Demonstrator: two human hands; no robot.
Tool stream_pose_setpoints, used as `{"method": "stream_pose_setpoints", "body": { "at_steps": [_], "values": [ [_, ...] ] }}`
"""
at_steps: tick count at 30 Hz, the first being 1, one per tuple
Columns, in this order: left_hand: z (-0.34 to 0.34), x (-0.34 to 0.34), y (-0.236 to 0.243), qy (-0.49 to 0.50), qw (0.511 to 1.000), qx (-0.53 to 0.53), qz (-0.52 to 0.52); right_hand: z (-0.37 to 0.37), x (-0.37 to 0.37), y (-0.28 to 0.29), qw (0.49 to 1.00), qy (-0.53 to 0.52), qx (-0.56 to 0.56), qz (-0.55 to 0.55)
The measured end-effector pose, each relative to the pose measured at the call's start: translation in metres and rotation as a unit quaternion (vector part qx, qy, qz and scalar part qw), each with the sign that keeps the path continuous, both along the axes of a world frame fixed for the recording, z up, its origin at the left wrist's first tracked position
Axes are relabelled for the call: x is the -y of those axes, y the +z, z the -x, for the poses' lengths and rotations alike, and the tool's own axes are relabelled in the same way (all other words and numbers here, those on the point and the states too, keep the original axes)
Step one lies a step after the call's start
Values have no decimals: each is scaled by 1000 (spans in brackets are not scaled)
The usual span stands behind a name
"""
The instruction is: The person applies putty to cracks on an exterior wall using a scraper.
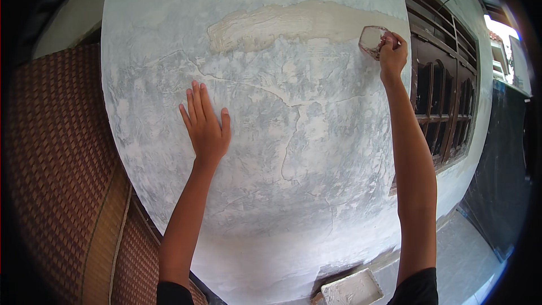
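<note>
A band of wet beige putty runs across the upper part of the cracked, pale grey-white wall. At the band's right end, my right hand grips a small flat putty scraper with a dark rim. Its blade lies at the wall, close to the corner beside the window; whether its whole edge touches, I cannot tell. Lower and to the left, my left hand rests on the wall with fingers stretched out and nothing in them.
A tray with whitish putty sits low by the wall's base. To the right is a brown window with bars, beyond it a dark panel. Brown woven matting stands along the left. Grey floor shows at lower right.
</note>
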State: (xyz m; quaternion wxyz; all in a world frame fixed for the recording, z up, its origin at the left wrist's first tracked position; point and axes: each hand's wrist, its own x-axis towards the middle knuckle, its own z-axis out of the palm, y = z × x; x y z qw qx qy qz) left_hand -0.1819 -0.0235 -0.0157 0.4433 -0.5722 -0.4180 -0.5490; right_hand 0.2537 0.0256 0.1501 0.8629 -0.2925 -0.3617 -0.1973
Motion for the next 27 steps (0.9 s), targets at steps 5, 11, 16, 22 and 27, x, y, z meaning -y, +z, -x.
{"method": "stream_pose_setpoints", "body": {
  "at_steps": [5, 11, 16, 22, 27],
  "values": [
    [-22, 3, -24, -13, 1000, 1, 18, 15, 11, -44, 918, 372, -89, -103],
    [-61, 25, -71, -87, 992, 9, 89, 36, 30, -164, 886, 440, -142, -28],
    [-85, 45, -126, -161, 978, 8, 129, 32, 58, -261, 843, 497, -193, 73],
    [-116, 69, -189, -234, 943, 38, 234, 23, 112, -344, 806, 524, -215, 173],
    [-135, 94, -257, -295, 887, 91, 342, 4, 159, -417, 794, 520, -227, 220]
  ]
}}
